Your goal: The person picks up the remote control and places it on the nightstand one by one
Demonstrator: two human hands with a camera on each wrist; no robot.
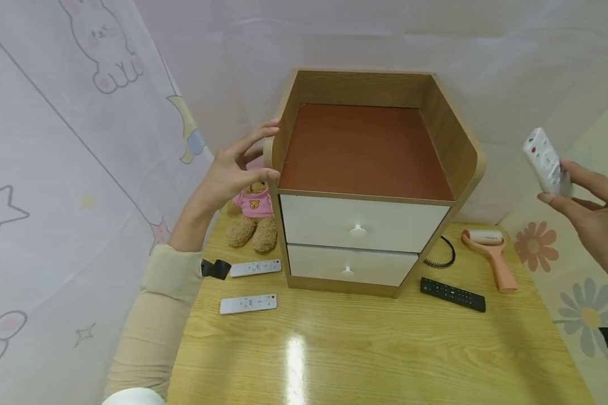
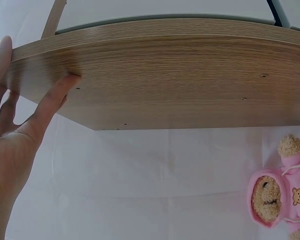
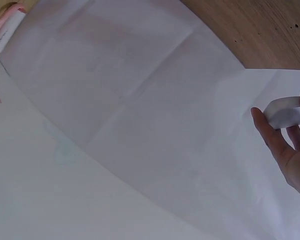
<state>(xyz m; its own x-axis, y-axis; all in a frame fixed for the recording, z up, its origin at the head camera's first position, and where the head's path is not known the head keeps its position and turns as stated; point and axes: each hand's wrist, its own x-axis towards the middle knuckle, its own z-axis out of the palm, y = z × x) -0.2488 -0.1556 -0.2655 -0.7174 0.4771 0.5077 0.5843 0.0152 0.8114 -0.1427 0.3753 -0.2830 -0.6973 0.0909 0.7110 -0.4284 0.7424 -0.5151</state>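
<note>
A small wooden cabinet [image 1: 370, 152] with two white drawers stands on the table, both drawers closed. My left hand [image 1: 233, 169] touches the outer face of its left side panel [image 2: 165, 85] near the front edge, the fingers spread apart. Off to the right of the cabinet, my right hand [image 1: 600, 211] holds a white remote control [image 1: 547, 160] in the air, pinched between thumb and fingers. In the right wrist view, the remote [image 3: 285, 112] shows end-on between the fingers of that hand [image 3: 295, 155].
Two white remotes, an upper one [image 1: 255, 268] and a lower one [image 1: 248, 304], lie left of the cabinet. Behind them sits a teddy bear [image 1: 255, 225] in pink. To the right are a black remote [image 1: 452, 294], a lint roller [image 1: 491, 250] and a dark coiled band [image 1: 448, 256].
</note>
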